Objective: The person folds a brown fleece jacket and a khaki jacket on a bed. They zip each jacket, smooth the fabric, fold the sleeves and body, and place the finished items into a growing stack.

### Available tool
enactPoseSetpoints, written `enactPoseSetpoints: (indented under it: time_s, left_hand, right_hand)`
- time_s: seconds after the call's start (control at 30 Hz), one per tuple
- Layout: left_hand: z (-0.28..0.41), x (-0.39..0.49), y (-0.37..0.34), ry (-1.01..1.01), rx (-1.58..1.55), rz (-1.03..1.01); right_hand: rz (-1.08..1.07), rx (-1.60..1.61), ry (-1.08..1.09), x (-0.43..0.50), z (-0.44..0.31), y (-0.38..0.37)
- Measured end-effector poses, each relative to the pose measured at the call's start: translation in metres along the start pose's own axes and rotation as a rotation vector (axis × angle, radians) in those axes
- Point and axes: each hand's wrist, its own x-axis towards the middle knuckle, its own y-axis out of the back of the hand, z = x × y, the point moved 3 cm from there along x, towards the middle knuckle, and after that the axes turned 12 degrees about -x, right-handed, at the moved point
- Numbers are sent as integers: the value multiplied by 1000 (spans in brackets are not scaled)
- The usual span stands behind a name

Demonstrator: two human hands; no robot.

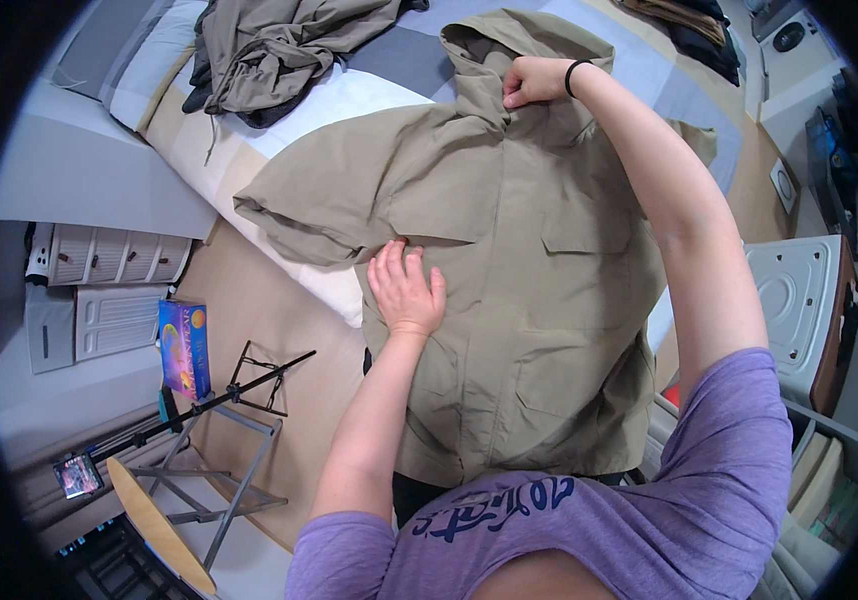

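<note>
A khaki hooded jacket (526, 285) lies front side up across the edge of a bed, its lower end reaching my body. My left hand (408, 291) rests flat on the jacket just below the chest pocket flap at the left, fingers slightly spread. Near the collar, under the hood (474, 45), my right hand (538, 82) pinches the fabric at the top of the front closure. The sleeve (309, 195) at the left is folded outward over the bed's edge. Most of the sleeve on the right is hidden behind my right arm.
Another crumpled brown garment (271, 67) lies on the bed (391, 60) at upper left. Folded dark clothes (706, 37) sit at upper right. On the floor side at left stand a black tripod (241, 390), a folding table (159, 525) and a colourful box (185, 349). A white-lidded container (793, 300) stands at right.
</note>
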Motion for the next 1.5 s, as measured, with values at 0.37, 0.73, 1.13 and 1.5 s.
enactPoseSetpoints:
  time_s: [0.37, 0.73, 1.13, 1.5]
  left_hand:
    - [0, 0, 0, 5, -12, -12]
    - [2, 1, 0, -9, -2, 4]
    - [3, 1, 1, -3, 6, -11]
    - [3, 1, 1, -11, 6, -9]
  right_hand:
    - [-128, -64, -36, -16, -18, 11]
    - [268, 90, 53, -71, -23, 29]
    - [645, 145, -96, -74, -26, 9]
    - [665, 117, -270, -85, -39, 1]
